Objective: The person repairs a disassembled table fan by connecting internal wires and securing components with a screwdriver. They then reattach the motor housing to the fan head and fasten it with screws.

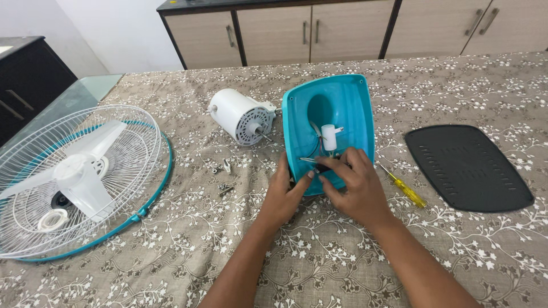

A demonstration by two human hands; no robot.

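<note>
Teal fan base shell (337, 100) lies upside down mid-table, hollow side up, rounded-rectangle plastic, smooth and glossy, with a white cylindrical part (329, 137) and thin wires inside near its lower end. Left hand (285, 197) cups the shell's lower left edge, fingers curled on the rim. Right hand (357, 188) sits over the lower rim, fingers (348, 162) pinched on a small dark piece with a metal bit inside the shell; exact part too small to tell. White motor (240, 116) with ribbed vents and a short shaft lies just left of the shell, nearly touching. Small screws and bits (222, 177) are scattered left of the hands. Yellow-handled screwdriver (406, 188) lies just right of the shell, tip towards it. Black perforated base plate (468, 167), flat and matte, lies well apart on the right. White wire grille with teal ring and white blades (74, 177) fills the left side, overhanging toward the table's near-left edge. Table (342, 256) has a brown floral cloth; open room in front, both sides of the forearms.
</note>
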